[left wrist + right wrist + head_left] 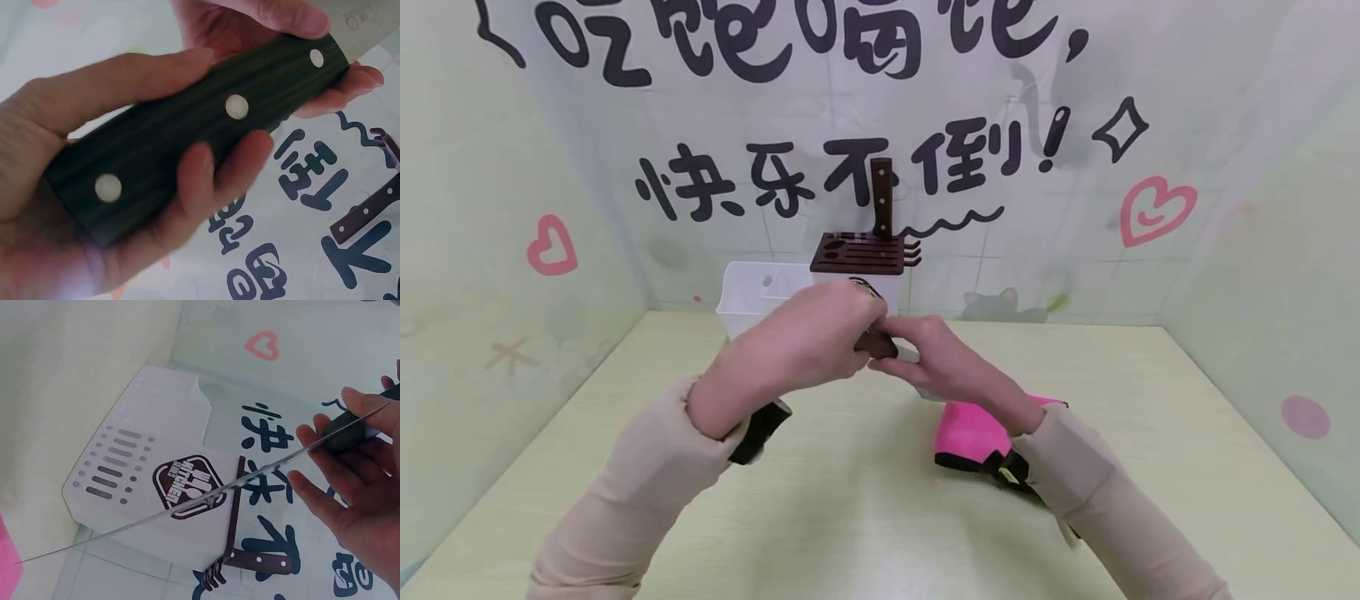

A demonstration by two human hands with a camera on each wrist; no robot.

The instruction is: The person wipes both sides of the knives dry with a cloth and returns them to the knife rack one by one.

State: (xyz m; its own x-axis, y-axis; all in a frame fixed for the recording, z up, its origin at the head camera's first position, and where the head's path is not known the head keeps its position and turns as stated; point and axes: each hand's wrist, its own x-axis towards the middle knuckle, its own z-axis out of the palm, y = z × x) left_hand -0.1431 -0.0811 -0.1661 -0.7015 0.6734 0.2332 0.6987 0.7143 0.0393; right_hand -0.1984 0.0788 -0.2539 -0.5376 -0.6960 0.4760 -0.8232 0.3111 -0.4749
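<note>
A kitchen knife with a dark riveted handle [169,147] is held between both hands. My left hand [808,333] grips the rear of the handle, fingers curled round it in the left wrist view. With thumb and fingers, my right hand [940,358] pinches the handle's front end beside the blade. The blade [169,512] appears nearly edge-on in the right wrist view, reaching down to the left. Behind the hands stands a white knife holder [125,519] with a dark brown slotted top [857,254]. A second knife [882,196] stands upright in it, its brown handle showing.
An open white compartment [741,287] adjoins the holder on the left. Dark hooks [913,252] stick out on its right side. A bright pink item with black edging [970,433] lies on the table under the right forearm. Printed wall panels [1037,267] enclose the table's back and sides.
</note>
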